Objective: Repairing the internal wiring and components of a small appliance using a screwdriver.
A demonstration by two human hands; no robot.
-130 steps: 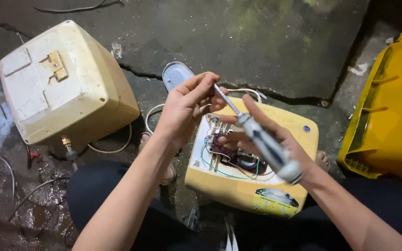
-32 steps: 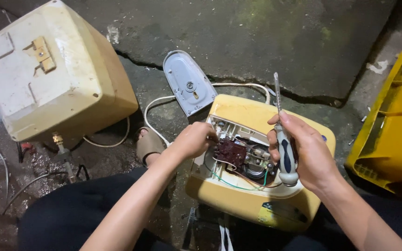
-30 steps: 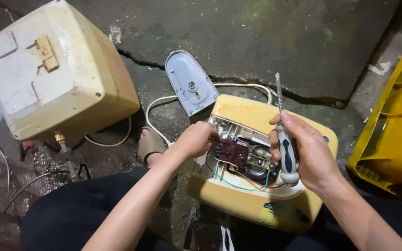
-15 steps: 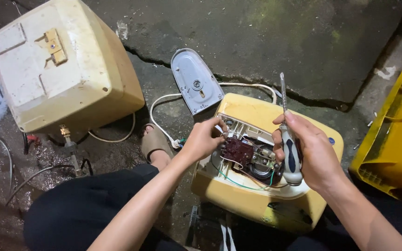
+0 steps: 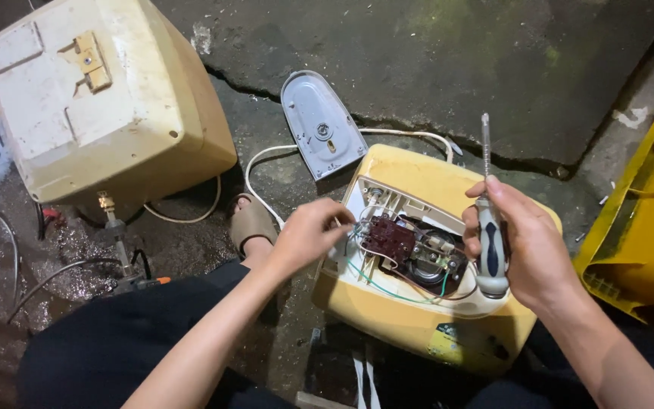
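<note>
A yellow water-heater casing (image 5: 425, 333) lies open in front of me, showing a brown circuit part (image 5: 389, 236), a round thermostat and green, red and white wires. My left hand (image 5: 310, 233) pinches something small at the left rim of the opening, by the white wires. My right hand (image 5: 525, 244) grips a screwdriver (image 5: 490, 227) with a grey and blue handle, its shaft pointing up, held over the casing's right side.
A grey oval cover plate (image 5: 321, 126) lies on the cracked concrete behind the casing. A second, larger cream heater (image 5: 92, 98) sits at the upper left with cables around it. A yellow plastic crate (image 5: 649, 227) stands at the right. My sandalled foot (image 5: 250, 221) rests between them.
Earlier both hands worked the screwdriver at the casing's opening. Since then my right hand lifted the screwdriver upright and away, while my left hand stayed at the left rim of the opening.
</note>
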